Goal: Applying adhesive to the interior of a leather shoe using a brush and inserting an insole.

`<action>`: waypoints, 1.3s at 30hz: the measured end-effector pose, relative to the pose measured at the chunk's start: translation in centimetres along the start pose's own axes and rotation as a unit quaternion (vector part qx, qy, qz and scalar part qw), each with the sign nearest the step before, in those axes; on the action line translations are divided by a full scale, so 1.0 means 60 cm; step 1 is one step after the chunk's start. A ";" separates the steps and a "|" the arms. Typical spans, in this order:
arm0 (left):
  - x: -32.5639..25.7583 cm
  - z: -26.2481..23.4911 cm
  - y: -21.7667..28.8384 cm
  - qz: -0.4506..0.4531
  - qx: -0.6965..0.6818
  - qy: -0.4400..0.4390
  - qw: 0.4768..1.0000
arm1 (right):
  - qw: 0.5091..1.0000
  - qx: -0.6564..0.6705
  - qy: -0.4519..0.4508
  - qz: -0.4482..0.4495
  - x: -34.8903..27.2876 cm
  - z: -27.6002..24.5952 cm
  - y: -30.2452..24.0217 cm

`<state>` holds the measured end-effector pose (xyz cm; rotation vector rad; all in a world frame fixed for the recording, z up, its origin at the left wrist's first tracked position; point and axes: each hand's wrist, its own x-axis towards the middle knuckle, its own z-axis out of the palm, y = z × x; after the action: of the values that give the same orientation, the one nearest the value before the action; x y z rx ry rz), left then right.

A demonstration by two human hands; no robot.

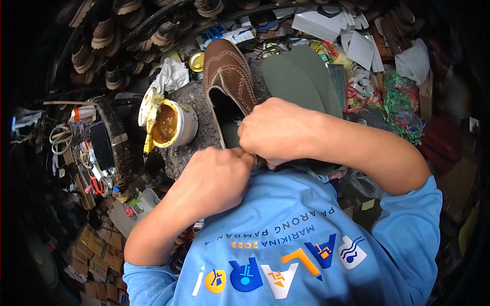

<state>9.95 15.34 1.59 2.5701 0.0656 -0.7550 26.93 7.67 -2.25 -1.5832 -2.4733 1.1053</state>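
A brown perforated leather shoe [228, 71] lies on a rough stone block [191, 104], its toe pointing away from me. My right hand [278, 130] grips the heel end of the shoe from the right. My left hand [217, 176] pinches the rear edge of the shoe from below, knuckles up. The two hands touch at the heel, and they hide what lies between the fingers. Two grey-green insoles [301, 76] lie just right of the shoe.
An open tub of amber glue [171, 125] with a smeared brush stands left of the shoe. A white rag [171, 74] and a tin lid [197, 61] lie behind it. Shoes fill racks at the far left [102, 41]. Paper patterns [352, 35] and coloured scraps [400, 99] pile at right.
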 end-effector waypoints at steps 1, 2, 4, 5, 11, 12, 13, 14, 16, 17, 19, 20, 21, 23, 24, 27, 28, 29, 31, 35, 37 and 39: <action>0.001 -0.003 0.001 -0.022 -0.014 -0.006 1.000 | 1.000 0.009 0.027 -0.010 0.000 0.007 0.005; 0.006 -0.002 0.000 -0.017 -0.014 -0.009 1.000 | 1.000 0.012 0.028 -0.005 -0.003 0.008 0.006; 0.013 0.001 -0.004 -0.113 0.131 0.024 0.985 | 0.999 -0.015 0.042 -0.012 -0.003 0.006 0.004; 0.022 0.006 -0.015 -0.112 0.115 0.019 0.987 | 0.998 -0.013 0.049 -0.020 -0.005 0.006 0.002; 0.035 -0.012 -0.014 -0.102 0.103 -0.062 0.987 | 0.994 -0.024 0.107 -0.015 -0.009 0.027 0.008; 0.031 -0.011 -0.010 -0.087 0.102 -0.066 0.989 | 0.994 -0.022 0.110 -0.013 -0.008 0.029 0.008; 0.027 -0.010 -0.005 -0.085 0.104 -0.069 0.989 | 0.994 -0.020 0.106 -0.011 -0.006 0.031 0.009; 0.022 -0.010 0.001 -0.082 0.095 -0.064 0.990 | 0.995 -0.018 0.102 -0.009 -0.005 0.032 0.010; 0.011 -0.006 0.013 -0.081 0.085 -0.062 0.991 | 0.994 0.000 0.107 -0.013 -0.008 0.024 0.008; 0.008 -0.004 0.020 -0.078 0.072 -0.050 0.993 | 0.994 0.016 0.111 -0.017 -0.010 0.021 0.007; 0.004 -0.004 0.021 -0.076 0.046 -0.022 0.996 | 0.995 0.016 0.099 -0.015 -0.011 0.015 0.007; 0.003 -0.002 0.021 -0.080 0.046 -0.020 0.995 | 0.996 0.017 0.085 -0.009 -0.011 0.013 0.007; 0.001 0.000 0.021 -0.075 0.019 -0.017 0.997 | 0.996 0.014 0.085 -0.013 -0.011 0.013 0.005; -0.003 0.000 0.021 -0.084 -0.028 -0.015 0.996 | 0.996 -0.002 0.090 0.003 -0.012 0.019 0.001; -0.005 0.005 0.016 -0.091 -0.029 -0.009 0.995 | 0.996 -0.007 0.088 -0.003 -0.012 0.021 0.001; -0.016 0.014 0.009 -0.052 -0.143 0.068 0.986 | 0.996 -0.025 0.083 0.016 -0.018 0.020 -0.002; -0.025 0.022 0.008 -0.059 -0.147 0.075 0.985 | 0.996 -0.030 0.078 0.008 -0.022 0.017 -0.005; -0.036 0.034 0.006 -0.029 -0.193 0.170 0.966 | 0.997 -0.021 0.080 0.008 -0.026 0.015 -0.007; -0.061 0.047 -0.006 0.011 -0.255 0.321 0.912 | 0.997 -0.015 0.074 0.004 -0.041 0.012 -0.008; -0.111 0.058 -0.055 -0.051 -0.250 0.505 0.825 | 0.957 0.120 0.262 -0.044 -0.077 -0.004 -0.006; -0.127 0.072 -0.076 -0.106 -0.272 0.543 0.787 | 0.936 0.215 0.278 0.028 -0.085 -0.022 -0.021; -0.135 0.084 -0.094 -0.138 -0.269 0.556 0.774 | 0.956 0.166 0.241 0.017 -0.072 -0.024 -0.023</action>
<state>-0.40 18.81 -0.26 2.0729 0.8915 0.7195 28.45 4.71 1.12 -1.5644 -1.8493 0.9330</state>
